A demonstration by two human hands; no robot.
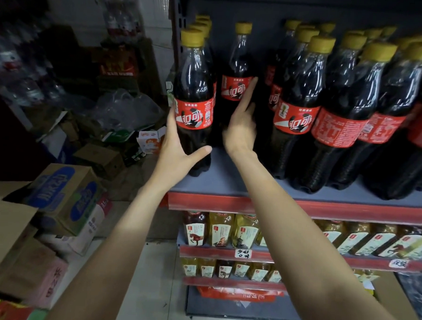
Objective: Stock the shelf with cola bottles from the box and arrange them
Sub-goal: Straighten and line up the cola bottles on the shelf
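Observation:
Cola bottles with yellow caps and red labels stand upright on the grey top shelf (228,185). My left hand (178,148) wraps the lower body of the front left cola bottle (194,105), thumb across its front. My right hand (241,122) reaches into the gap beside it, fingers straight, touching the label of a single bottle (236,70) standing further back. To the right, several rows of cola bottles (300,110) fill the shelf. No source box can be told apart among the cartons.
Lower shelves (224,253) hold several yellow and dark drink bottles behind red price rails. Cardboard cartons (64,196) are stacked on the floor at the left, with more boxes and plastic wrap behind them. A shelf upright (175,35) stands at the left end.

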